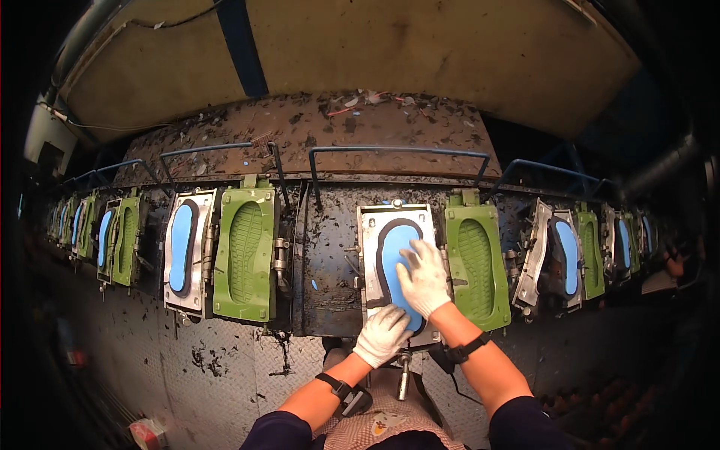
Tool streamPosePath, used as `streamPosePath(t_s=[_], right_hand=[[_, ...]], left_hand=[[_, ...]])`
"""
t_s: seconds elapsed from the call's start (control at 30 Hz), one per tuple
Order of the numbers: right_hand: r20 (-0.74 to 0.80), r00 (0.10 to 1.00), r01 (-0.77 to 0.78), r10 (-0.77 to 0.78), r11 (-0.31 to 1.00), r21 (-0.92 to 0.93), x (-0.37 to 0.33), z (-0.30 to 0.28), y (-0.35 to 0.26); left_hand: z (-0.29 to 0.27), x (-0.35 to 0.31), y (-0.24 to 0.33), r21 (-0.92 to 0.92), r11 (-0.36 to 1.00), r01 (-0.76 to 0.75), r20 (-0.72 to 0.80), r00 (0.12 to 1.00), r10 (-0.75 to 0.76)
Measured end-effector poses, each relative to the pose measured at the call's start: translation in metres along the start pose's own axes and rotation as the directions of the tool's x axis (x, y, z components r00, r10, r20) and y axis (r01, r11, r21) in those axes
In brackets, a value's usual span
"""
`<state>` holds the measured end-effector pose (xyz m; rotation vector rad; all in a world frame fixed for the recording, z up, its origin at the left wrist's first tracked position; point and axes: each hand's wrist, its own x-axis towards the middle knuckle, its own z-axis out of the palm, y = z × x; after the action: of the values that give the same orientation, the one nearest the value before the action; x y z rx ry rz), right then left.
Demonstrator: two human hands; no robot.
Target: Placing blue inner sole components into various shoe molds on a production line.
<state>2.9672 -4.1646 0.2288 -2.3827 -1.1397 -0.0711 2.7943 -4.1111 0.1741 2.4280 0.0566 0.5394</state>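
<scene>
A blue insole-shaped piece (401,238) with a dark edge around it lies on the silver mould half (373,258) in front of me. My right hand (424,279), in a white glove, rests on its middle, fingers stretched and apart. Lower down, my left hand (382,335), also gloved, lays its fingers over the narrow end, covering part of it. Beside the silver half, the green mould half (475,262) lies opened out, with a tread-patterned hollow. A metal handle (404,375) sticks out toward me below the mould.
Similar opened moulds stand in a row on both sides, including a silver half (196,262) and green half (244,255) at left and another blue-topped mould (568,259) at right. Blue rails (397,150) run behind. Dark scraps litter the brown board (300,131) and metal floor (217,390).
</scene>
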Motion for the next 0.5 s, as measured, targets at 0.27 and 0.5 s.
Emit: streamPosePath(t_s=[0.27, 0.5], right_hand=[[0.153, 0.982, -0.072, 0.112, 0.967, -0.243, 0.076, 0.040, 0.010], [0.170, 0.900, -0.436, 0.401, 0.821, 0.369, -0.004, 0.001, 0.023]], left_hand=[[0.002, 0.006, -0.003, 0.001, 1.000, -0.004, 0.028, 1.000, 0.004], [-0.037, 0.079, -0.011, -0.020, 0.928, -0.371, 0.516, 0.792, 0.327]])
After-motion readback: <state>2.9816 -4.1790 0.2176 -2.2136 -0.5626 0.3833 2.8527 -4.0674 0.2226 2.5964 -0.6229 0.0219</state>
